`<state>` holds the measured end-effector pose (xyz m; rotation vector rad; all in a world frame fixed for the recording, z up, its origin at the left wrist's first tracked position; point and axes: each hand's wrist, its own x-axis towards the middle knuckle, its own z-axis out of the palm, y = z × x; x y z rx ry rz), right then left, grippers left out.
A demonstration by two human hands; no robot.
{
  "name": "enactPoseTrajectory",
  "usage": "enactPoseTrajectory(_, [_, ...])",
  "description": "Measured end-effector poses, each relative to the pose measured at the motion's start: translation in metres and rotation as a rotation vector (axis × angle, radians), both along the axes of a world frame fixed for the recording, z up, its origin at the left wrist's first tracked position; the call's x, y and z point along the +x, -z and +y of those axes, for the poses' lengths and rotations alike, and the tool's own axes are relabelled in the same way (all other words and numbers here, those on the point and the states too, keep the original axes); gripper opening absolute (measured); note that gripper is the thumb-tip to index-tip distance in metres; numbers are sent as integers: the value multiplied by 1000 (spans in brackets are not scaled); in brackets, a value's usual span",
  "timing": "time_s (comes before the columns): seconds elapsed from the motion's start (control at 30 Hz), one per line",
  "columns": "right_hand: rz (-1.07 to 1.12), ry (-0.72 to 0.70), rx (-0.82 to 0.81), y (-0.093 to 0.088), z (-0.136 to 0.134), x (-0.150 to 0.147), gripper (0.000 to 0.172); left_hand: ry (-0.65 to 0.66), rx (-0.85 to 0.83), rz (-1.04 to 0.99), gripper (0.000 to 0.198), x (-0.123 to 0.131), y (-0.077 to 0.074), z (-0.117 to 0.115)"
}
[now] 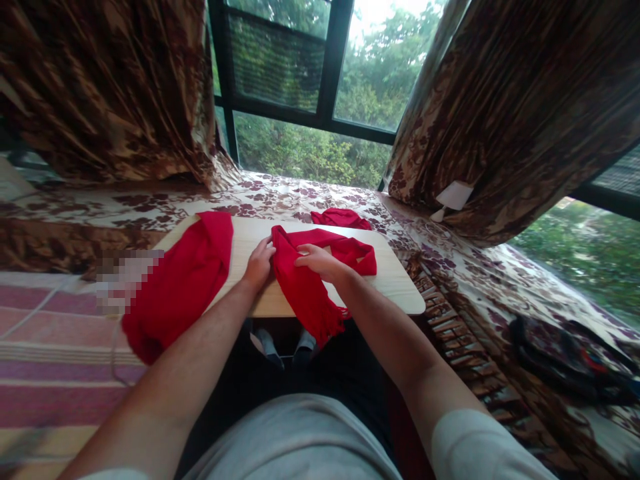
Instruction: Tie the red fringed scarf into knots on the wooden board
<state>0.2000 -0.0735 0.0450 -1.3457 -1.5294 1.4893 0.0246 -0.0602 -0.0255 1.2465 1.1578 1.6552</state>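
Observation:
A red scarf [295,280] lies loosely folded on a small light wood table [400,293]. Its fringed end hangs over the front edge, toward my lap. My left hand [260,263] is closed at the scarf's left edge, thumb and fingers pinching the cloth. On top of the same scarf rests my right hand [320,261], its fingers stretched out to the left and the thumb a little apart. Another piece of red cloth [193,280] drapes over the table's left end. A third red bundle [343,218] sits just beyond the far edge.
Behind the table runs a ledge with a floral cover [280,187], below a window. A small white lamp [453,197] stands at the right by the curtain [500,120]. A dark bag [565,360] lies at far right, and a striped bedspread [55,373] at left.

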Motion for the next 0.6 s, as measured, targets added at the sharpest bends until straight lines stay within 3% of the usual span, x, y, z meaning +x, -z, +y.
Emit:
enactPoseTrajectory(0.17, [20,-117,131,1,0,-1,61,48,-23,-15,52,-1,-1,-1])
enactPoseTrajectory(0.3, [122,-113,176,1,3,0,63,70,-46,30,58,-1,2,-2])
enactPoseTrajectory(0.43, [175,18,202,-1,11,2,52,-53,-39,228,56,-4,9,1])
enactPoseTrajectory(0.6, [320,338,316,-13,33,23,30,-129,-97,275,37,-6,11,5])
